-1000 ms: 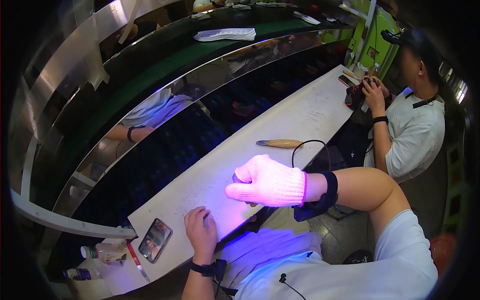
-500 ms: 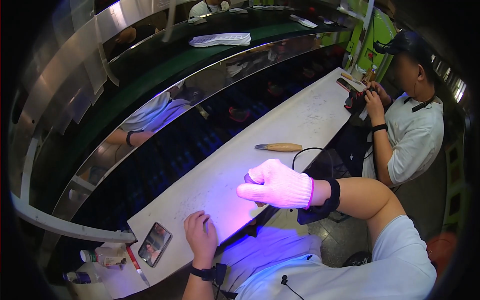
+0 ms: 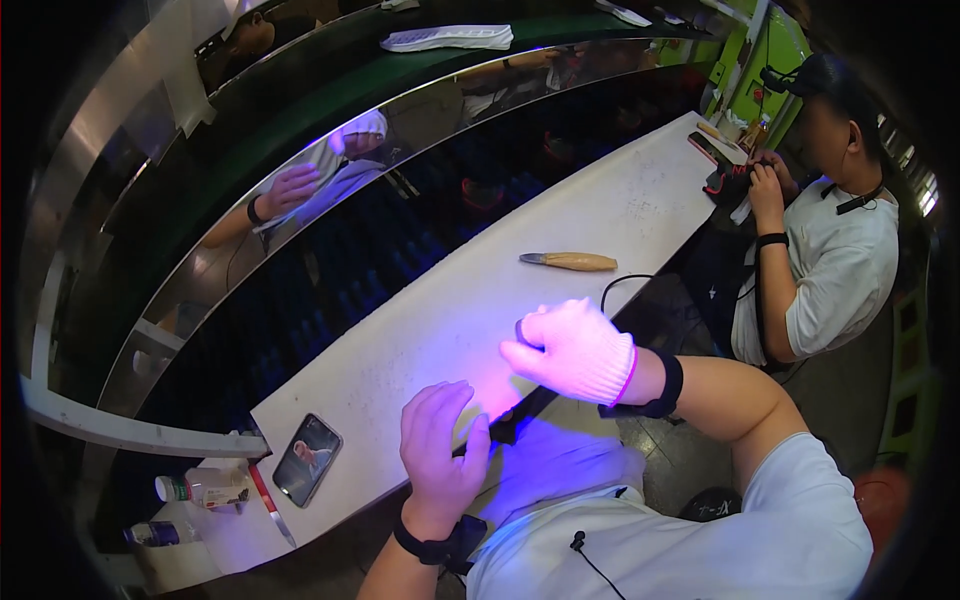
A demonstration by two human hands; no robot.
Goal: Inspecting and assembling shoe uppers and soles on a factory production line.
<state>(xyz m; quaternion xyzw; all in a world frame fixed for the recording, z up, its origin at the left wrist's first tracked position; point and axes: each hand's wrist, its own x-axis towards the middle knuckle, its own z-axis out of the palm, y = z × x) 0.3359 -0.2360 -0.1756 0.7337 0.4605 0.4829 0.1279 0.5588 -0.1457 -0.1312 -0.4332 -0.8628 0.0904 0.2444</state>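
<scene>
My right hand, in a white knitted glove lit pink and purple, is closed over the table's near edge. A small dark end of something shows by its thumb and forefinger; the rest is hidden in the fist. Purple light falls around it and on my lap. Bare and raised, my left hand is to the left of the glove, fingers stretched and thumb apart, holding nothing. Beyond the glove, a wooden-handled knife lies on the white table.
At the table's left end lie a phone with a lit screen, a red-handled knife and two bottles. A white shoe sole rests on the green belt. To the right, a co-worker handles a dark item.
My left hand has lifted from the table's edge and moved right, nearer the glove, with its fingers straighter. The gloved hand stays closed. The whole view has shifted slightly.
</scene>
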